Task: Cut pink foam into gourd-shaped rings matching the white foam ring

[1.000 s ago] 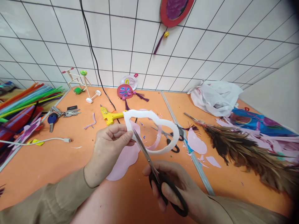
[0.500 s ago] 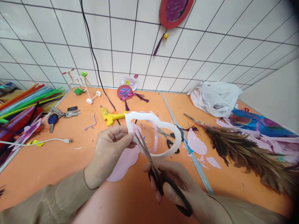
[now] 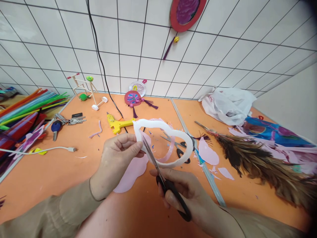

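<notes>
Pinched between the thumb and fingers of my left hand (image 3: pixel 123 152) is a white cloud-shaped frame (image 3: pixel 158 124), held up by its left side above the table. My right hand (image 3: pixel 190 195) grips the black handles of a pair of scissors (image 3: pixel 159 173). Their blades lie along the frame's lower left inner edge, nearly closed, close to my left thumb. From the frame's edge a thin pink strip (image 3: pixel 171 145) curls inside the opening. Behind the frame, a second pair of scissors (image 3: pixel 183 153) lies on the table. A pink paper piece (image 3: pixel 131 175) rests below my left hand.
A yellow glue gun (image 3: pixel 119 124) lies beyond my left hand, its black cord running up the tiled wall. Keys (image 3: pixel 66 122) and a white cable (image 3: pixel 49 148) are at left. A feather duster (image 3: pixel 260 165), pink scraps (image 3: pixel 209 152) and a white plastic bag (image 3: pixel 226 104) occupy the right.
The scissor blades have come together, and the handles in my right hand have drawn closer. The pink strip has shifted slightly right. My left hand keeps its hold on the frame.
</notes>
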`<state>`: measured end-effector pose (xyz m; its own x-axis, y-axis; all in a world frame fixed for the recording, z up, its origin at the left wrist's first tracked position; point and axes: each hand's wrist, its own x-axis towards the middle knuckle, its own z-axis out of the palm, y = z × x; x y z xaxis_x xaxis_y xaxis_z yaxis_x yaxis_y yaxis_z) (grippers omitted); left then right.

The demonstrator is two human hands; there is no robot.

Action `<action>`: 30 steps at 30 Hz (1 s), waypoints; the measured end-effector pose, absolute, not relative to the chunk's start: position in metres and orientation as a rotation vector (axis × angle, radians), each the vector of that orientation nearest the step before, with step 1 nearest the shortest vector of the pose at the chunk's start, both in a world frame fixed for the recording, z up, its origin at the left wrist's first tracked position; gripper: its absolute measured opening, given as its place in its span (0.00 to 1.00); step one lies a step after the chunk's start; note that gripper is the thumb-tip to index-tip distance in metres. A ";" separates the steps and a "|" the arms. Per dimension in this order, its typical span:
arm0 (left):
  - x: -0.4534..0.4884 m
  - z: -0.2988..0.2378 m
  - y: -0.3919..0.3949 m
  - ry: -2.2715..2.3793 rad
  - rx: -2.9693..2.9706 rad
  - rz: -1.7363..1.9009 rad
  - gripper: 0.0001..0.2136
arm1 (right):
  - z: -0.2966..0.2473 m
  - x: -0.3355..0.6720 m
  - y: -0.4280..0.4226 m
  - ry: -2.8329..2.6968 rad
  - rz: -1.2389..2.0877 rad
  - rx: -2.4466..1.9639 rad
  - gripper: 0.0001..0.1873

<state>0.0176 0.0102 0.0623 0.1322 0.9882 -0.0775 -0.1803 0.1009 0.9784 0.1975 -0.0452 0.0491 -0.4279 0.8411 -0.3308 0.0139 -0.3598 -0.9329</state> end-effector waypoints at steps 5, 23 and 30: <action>0.018 0.064 0.010 1.011 1.059 1.163 0.04 | 0.045 0.195 -0.045 -1.271 1.841 -1.153 0.28; 0.019 0.063 0.010 1.020 1.047 1.135 0.04 | 0.032 0.193 -0.047 -1.197 1.820 -1.128 0.19; 0.019 0.063 0.009 1.007 1.053 1.137 0.04 | 0.034 0.191 -0.048 -1.169 1.837 -1.161 0.21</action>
<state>0.0186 0.0095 0.0628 0.1398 0.9871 -0.0776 -0.1968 0.1045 0.9749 0.1909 -0.0476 0.0343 -0.3871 0.8617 -0.3281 -0.0679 -0.3815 -0.9219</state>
